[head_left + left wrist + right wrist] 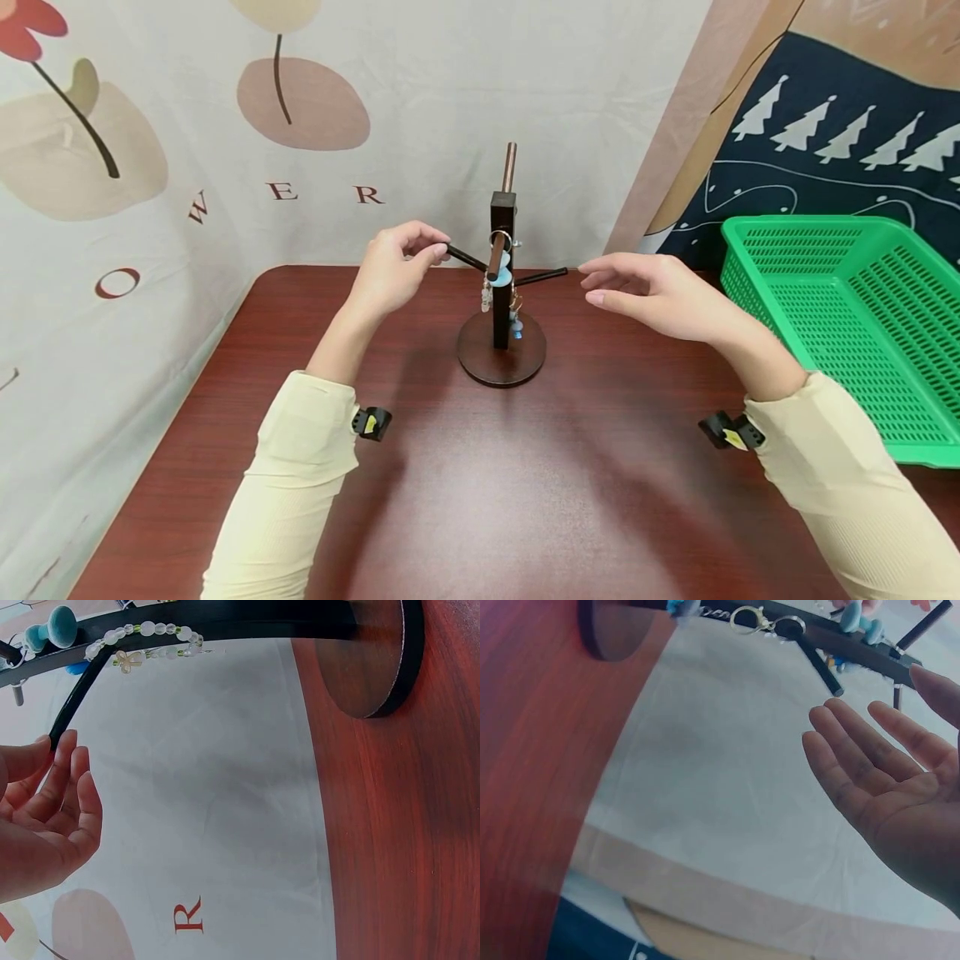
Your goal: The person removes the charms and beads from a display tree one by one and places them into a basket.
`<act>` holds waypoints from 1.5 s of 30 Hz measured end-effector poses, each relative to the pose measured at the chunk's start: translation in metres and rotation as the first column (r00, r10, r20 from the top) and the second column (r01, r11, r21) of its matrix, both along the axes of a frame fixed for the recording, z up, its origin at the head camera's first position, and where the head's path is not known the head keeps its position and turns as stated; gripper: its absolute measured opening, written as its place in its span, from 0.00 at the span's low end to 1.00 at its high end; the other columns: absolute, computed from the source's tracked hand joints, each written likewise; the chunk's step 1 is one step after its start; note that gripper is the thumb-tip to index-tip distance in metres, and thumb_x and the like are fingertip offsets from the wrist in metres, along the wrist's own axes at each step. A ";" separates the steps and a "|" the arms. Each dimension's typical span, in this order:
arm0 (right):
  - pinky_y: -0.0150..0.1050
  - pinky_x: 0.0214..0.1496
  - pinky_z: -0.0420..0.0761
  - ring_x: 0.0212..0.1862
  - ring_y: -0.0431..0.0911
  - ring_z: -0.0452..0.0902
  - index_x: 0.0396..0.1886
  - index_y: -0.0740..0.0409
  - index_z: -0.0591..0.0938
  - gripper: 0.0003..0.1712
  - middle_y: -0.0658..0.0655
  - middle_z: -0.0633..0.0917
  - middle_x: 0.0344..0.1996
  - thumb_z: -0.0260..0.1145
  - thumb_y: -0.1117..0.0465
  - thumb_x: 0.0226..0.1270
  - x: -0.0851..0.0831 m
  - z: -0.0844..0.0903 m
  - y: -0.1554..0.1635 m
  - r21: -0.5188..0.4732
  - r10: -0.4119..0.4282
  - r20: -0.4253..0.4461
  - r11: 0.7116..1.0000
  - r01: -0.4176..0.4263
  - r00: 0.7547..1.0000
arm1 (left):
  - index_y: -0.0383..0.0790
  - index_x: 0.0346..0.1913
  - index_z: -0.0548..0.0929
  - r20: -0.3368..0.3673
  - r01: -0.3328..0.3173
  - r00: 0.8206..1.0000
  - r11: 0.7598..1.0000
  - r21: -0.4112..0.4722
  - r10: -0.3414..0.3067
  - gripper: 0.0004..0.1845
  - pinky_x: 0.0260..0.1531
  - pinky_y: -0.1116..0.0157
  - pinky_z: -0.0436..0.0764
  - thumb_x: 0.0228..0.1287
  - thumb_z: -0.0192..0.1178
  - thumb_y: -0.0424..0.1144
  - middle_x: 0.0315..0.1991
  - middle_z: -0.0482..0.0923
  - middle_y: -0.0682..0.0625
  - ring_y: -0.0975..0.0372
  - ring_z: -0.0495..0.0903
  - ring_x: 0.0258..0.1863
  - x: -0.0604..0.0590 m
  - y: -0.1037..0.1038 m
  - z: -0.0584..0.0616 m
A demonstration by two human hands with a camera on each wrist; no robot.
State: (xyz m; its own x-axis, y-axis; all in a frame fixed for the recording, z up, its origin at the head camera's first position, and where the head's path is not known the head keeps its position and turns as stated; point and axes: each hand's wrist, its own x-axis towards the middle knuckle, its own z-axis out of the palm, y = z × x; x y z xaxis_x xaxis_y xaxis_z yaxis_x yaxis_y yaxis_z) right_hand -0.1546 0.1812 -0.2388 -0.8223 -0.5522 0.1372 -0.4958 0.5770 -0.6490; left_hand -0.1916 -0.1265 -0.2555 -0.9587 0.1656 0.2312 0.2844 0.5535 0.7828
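Left hand [393, 271] fingers pinching stand [502, 333] peg, right hand [652, 292] fingers loosely spread — backdrop letters "OWER" [281, 193].

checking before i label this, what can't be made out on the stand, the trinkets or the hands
- Trinkets on the stand: head view, too small to tell apart.
- Left hand: left wrist view, edge cuts the thumb; its grip on the left peg is unclear.
- Right hand: right wrist view, edge cuts the thumb.
- Basket: head view, cut off at the right edge.
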 end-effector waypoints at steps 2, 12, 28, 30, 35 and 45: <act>0.40 0.47 0.73 0.46 0.43 0.77 0.56 0.57 0.75 0.20 0.54 0.82 0.44 0.61 0.58 0.65 -0.002 0.003 -0.005 -0.010 0.019 0.003 1.000 -0.019 1.000 | 0.35 0.43 0.81 -0.004 0.001 1.000 1.000 -0.002 -0.001 0.09 0.31 0.66 0.69 0.64 0.55 0.34 0.36 0.82 0.44 0.55 0.79 0.37 0.000 0.000 0.000; 0.40 0.47 0.74 0.44 0.42 0.77 0.55 0.60 0.76 0.21 0.54 0.82 0.43 0.63 0.62 0.62 -0.010 0.004 -0.030 -0.057 0.087 0.033 0.995 -0.085 0.996 | 0.35 0.43 0.81 -0.002 0.005 1.000 1.000 0.008 -0.005 0.08 0.31 0.67 0.70 0.64 0.55 0.33 0.36 0.82 0.44 0.57 0.80 0.36 0.001 0.002 0.002; 0.38 0.49 0.74 0.44 0.44 0.76 0.54 0.62 0.76 0.21 0.57 0.81 0.43 0.64 0.65 0.60 -0.018 0.000 -0.055 -0.122 0.133 0.055 0.984 -0.126 0.990 | 0.37 0.44 0.80 0.017 0.008 1.000 1.000 -0.007 -0.008 0.08 0.33 0.65 0.70 0.65 0.55 0.35 0.37 0.82 0.45 0.58 0.79 0.38 -0.001 0.001 0.003; 0.38 0.48 0.74 0.43 0.44 0.77 0.54 0.61 0.76 0.21 0.56 0.81 0.42 0.65 0.64 0.60 -0.020 -0.001 -0.057 -0.123 0.126 0.057 0.985 -0.119 0.990 | 0.37 0.44 0.81 0.016 0.007 1.000 1.000 -0.008 -0.007 0.08 0.33 0.65 0.70 0.65 0.55 0.35 0.37 0.82 0.45 0.57 0.79 0.38 0.000 0.001 0.003; 0.38 0.46 0.75 0.41 0.43 0.77 0.52 0.60 0.78 0.20 0.57 0.82 0.40 0.66 0.63 0.59 -0.021 -0.003 -0.061 -0.123 0.104 0.051 0.988 -0.097 0.993 | 0.36 0.43 0.81 0.010 0.010 1.000 1.000 -0.006 -0.010 0.08 0.34 0.66 0.70 0.64 0.55 0.34 0.37 0.82 0.44 0.57 0.79 0.38 -0.001 0.001 0.003; 0.37 0.46 0.75 0.39 0.43 0.78 0.50 0.62 0.78 0.18 0.57 0.83 0.37 0.65 0.63 0.60 -0.023 -0.004 -0.067 -0.138 0.085 0.061 0.988 -0.076 0.995 | 0.36 0.43 0.81 0.007 0.008 1.000 1.000 -0.003 -0.008 0.08 0.34 0.66 0.71 0.64 0.55 0.34 0.37 0.82 0.44 0.56 0.79 0.38 0.000 -0.001 0.002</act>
